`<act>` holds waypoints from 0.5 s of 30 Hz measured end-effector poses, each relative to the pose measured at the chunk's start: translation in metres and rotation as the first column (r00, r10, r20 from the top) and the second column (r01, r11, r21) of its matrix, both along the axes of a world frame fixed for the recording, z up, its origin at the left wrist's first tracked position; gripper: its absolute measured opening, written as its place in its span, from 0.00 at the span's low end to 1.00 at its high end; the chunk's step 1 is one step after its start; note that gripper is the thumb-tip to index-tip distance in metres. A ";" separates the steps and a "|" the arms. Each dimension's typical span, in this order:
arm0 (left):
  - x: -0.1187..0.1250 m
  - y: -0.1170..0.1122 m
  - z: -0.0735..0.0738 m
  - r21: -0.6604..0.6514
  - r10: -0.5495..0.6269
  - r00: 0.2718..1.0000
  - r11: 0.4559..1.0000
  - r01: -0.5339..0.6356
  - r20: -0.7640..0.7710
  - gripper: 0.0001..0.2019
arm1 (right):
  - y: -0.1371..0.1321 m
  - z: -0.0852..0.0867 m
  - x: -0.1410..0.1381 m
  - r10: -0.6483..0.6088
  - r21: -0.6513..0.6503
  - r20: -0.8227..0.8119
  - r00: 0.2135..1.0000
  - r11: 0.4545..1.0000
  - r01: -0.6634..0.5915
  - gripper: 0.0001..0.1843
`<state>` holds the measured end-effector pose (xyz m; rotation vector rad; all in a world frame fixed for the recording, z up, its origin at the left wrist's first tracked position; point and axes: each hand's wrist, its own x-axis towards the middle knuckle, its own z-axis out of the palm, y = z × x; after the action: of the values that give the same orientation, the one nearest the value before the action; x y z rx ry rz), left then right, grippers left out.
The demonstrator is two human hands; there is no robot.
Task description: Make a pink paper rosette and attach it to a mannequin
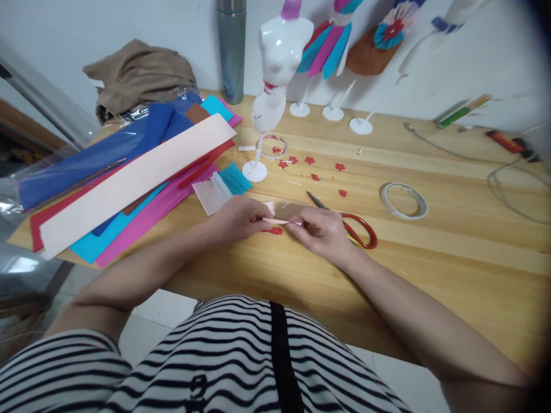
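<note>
A narrow pale pink paper strip (278, 221) stretches between my two hands above the near part of the table. My left hand (241, 219) pinches its left end, fingers closed. At the other end, my right hand (321, 229) grips it between thumb and fingertips. Under the strip lies a red paper scrap (272, 230). Red-handled scissors (361, 229) rest just beyond my right hand, partly hidden by it. Folded white and teal crepe paper (235, 179) lies beyond my left hand. Several small red paper flowers (309, 160) are scattered farther back.
A white mannequin (282, 51) on a round stand is at the back, near a grey bottle (232, 51). Stacked coloured paper sheets (142, 178) cover the left side. Tape rolls (404, 201), dressed mannequins (329, 46), a green-handled tool (465, 112) and a cable (447, 150) are also there.
</note>
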<state>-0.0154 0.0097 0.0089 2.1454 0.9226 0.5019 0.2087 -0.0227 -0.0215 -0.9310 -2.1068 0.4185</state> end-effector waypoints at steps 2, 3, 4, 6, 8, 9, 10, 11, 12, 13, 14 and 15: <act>0.000 0.001 0.005 0.018 -0.021 0.999 1.000 0.021 -0.027 0.09 | 0.000 0.000 0.000 -0.039 -0.010 -0.011 0.999 0.999 0.039 0.09; 0.000 0.001 0.006 0.027 -0.028 0.999 0.999 0.028 -0.028 0.11 | 0.000 0.000 0.000 -0.046 -0.016 -0.011 0.999 0.999 0.046 0.09; 0.001 0.001 0.006 0.038 -0.043 0.999 0.998 0.044 -0.031 0.12 | -0.001 0.001 0.000 -0.046 -0.018 -0.011 0.999 0.999 0.046 0.09; 0.002 -0.001 0.005 0.054 -0.068 0.997 0.996 0.070 -0.039 0.11 | -0.001 0.001 -0.001 -0.027 -0.010 -0.012 1.000 1.000 0.027 0.09; 0.004 -0.003 0.000 0.067 -0.081 0.996 0.994 0.084 -0.049 0.09 | -0.001 0.001 -0.001 0.010 0.013 -0.009 1.000 1.000 -0.010 0.08; 0.005 -0.004 -0.002 0.076 -0.085 0.995 0.993 0.088 -0.050 0.10 | -0.001 0.001 -0.002 0.031 0.030 -0.006 0.999 0.999 -0.031 0.07; 0.005 -0.004 -0.005 0.090 -0.085 0.995 0.992 0.089 -0.050 0.10 | -0.001 0.001 -0.002 0.051 0.050 -0.001 0.999 0.997 -0.051 0.06; 0.006 -0.005 -0.007 0.108 -0.087 0.995 0.990 0.092 -0.047 0.10 | -0.001 0.000 -0.003 0.067 0.070 0.004 0.998 0.995 -0.068 0.06; 0.006 -0.005 -0.009 0.125 -0.092 0.995 0.987 0.097 -0.046 0.10 | -0.001 0.000 -0.003 0.079 0.087 0.005 0.997 0.993 -0.079 0.05; 0.006 -0.006 -0.011 0.139 -0.095 0.994 0.985 0.101 -0.044 0.10 | -0.001 -0.001 -0.004 0.087 0.097 0.005 0.996 0.991 -0.087 0.05; 0.005 -0.006 -0.012 0.148 -0.103 0.994 0.983 0.109 -0.046 0.10 | -0.002 -0.002 -0.004 0.093 0.101 0.005 0.996 0.991 -0.093 0.04; 0.005 -0.006 -0.012 0.157 -0.111 0.993 0.981 0.117 -0.049 0.11 | -0.002 -0.003 -0.005 0.096 0.097 0.008 0.995 0.991 -0.096 0.04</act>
<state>-0.0102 0.0038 -0.0030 2.3451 0.7985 0.4915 0.2040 -0.0245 -0.0242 -0.7769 -2.1610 0.3594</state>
